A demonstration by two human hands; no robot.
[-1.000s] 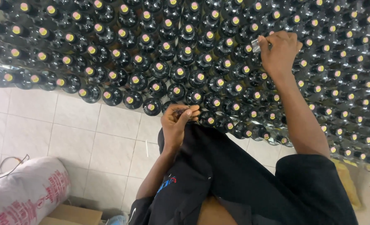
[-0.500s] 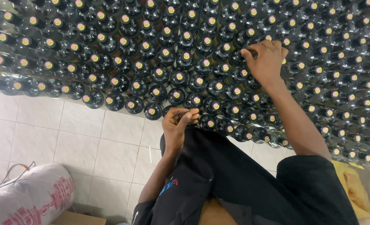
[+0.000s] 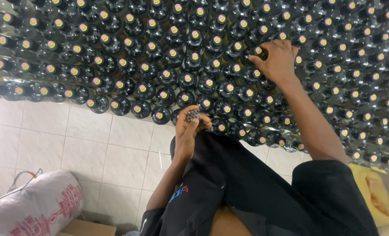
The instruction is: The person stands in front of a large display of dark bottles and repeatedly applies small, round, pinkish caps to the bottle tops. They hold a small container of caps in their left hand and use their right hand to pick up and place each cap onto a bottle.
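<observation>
**Hands among capped bottles**

Seen from above: a wide field of dark bottles (image 3: 190, 81) standing upright on the pale tiled floor (image 3: 72, 144), packed shoulder to shoulder, each topped with a small yellow or pinkish cap. Right hand (image 3: 276, 59) stretched out over the rows, fingers curled down and closed around the top of one bottle (image 3: 259, 51) well inside the block. Left hand (image 3: 189, 129) drawn in close to the body, at the near edge of the rows, pinching a small dark bundle (image 3: 193, 115) between thumb and fingertips (too small to tell exactly what, possibly caps or seals). Below it, a leg in black trousers (image 3: 247, 188). Lower left, a white printed sack (image 3: 37, 209) resting on a cardboard box (image 3: 87, 228). Far right, a yellow cloth (image 3: 376, 192) beside the bottles.
</observation>
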